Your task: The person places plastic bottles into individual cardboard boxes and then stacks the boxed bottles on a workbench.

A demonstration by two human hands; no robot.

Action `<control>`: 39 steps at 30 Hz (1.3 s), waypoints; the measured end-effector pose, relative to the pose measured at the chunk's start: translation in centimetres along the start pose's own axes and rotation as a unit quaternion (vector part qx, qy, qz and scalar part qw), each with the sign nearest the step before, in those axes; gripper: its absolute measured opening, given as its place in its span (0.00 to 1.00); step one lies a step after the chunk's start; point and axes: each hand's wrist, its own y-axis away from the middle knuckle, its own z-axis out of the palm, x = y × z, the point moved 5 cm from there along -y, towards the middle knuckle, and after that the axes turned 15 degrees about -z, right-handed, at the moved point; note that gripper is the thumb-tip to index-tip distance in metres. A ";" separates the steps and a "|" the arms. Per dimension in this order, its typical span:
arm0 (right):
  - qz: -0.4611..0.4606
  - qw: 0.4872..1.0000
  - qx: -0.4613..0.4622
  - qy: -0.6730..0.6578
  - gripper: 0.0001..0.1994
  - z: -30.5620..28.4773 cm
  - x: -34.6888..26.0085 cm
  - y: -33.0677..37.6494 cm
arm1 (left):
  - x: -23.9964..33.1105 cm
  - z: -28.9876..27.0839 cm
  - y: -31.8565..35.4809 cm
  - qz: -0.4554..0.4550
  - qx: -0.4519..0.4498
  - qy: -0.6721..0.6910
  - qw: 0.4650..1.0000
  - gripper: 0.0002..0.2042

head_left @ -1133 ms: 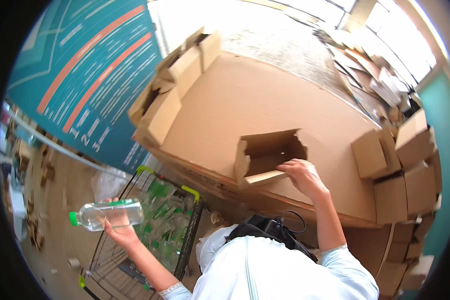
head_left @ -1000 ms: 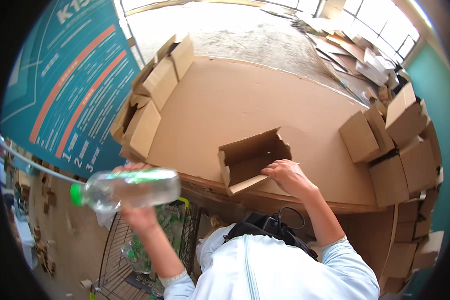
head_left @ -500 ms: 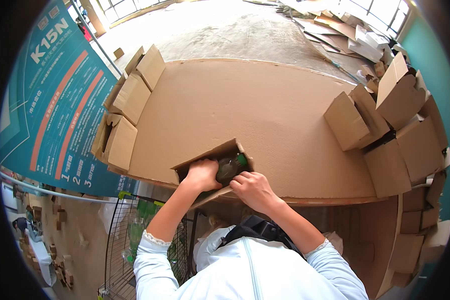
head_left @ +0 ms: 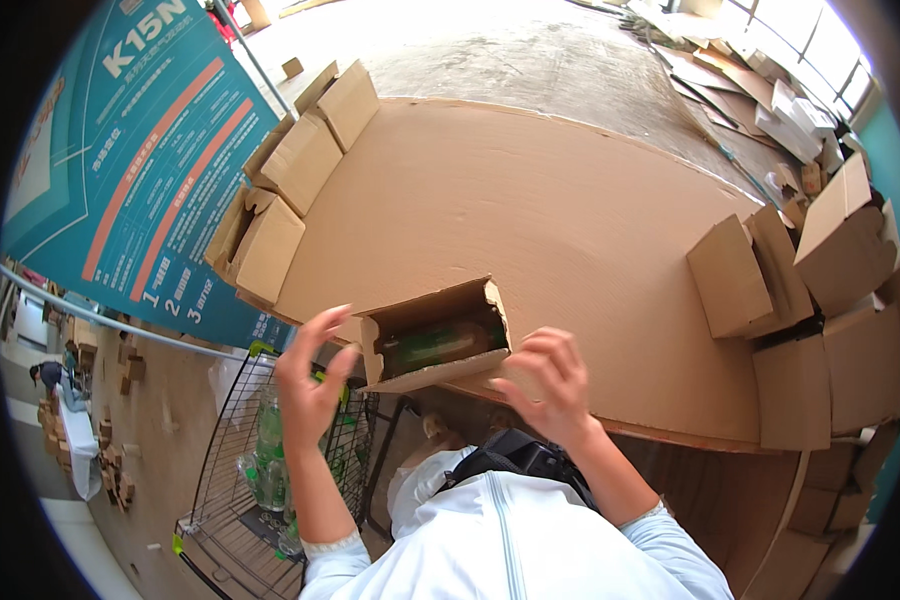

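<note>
An open cardboard box point(head_left: 425, 378) stands at the near edge of the cardboard-covered table point(head_left: 530, 220). Inside it lies a green plastic bottle point(head_left: 440, 345), partly hidden by the box walls. My left hand point(head_left: 313, 365) hovers just left of the box, fingers apart and holding nothing. On the other side, my right hand point(head_left: 550, 385) is raised close to the box's right end, its fingers also spread and free of anything.
Several open boxes line the table's left edge point(head_left: 305, 165), and more cluster at its right end point(head_left: 735, 275). Below left stands a wire cart point(head_left: 220, 480) with green bottles point(head_left: 270, 455). A teal banner point(head_left: 160, 170) rises beyond it. A person point(head_left: 50, 375) is far left.
Both hands have let go and moved apart, out of the box. The bottle now lies lower inside it. My view has turned slightly, shifting the whole scene.
</note>
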 end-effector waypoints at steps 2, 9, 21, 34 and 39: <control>0.062 0.996 0.007 -0.060 0.18 -0.3 1.4 -0.9 | -3.7 -2.2 2.9 -0.034 0.094 0.025 0.995 0.26; 0.053 0.978 -0.169 -0.114 0.28 6.4 5.1 1.7 | -9.6 3.8 4.5 -0.009 -0.002 -0.094 0.996 0.27; 0.066 0.963 -0.259 0.022 0.33 7.3 5.4 -1.5 | -8.8 6.0 -1.0 0.165 -0.161 -0.237 0.944 0.42; 0.561 0.761 -0.004 -0.326 0.39 9.1 4.1 9.9 | -7.6 7.3 -0.5 0.141 -0.188 -0.339 0.911 0.52; 0.547 0.726 0.068 -0.411 0.36 13.1 6.9 7.5 | -7.3 6.9 -1.9 0.081 -0.179 -0.311 0.930 0.48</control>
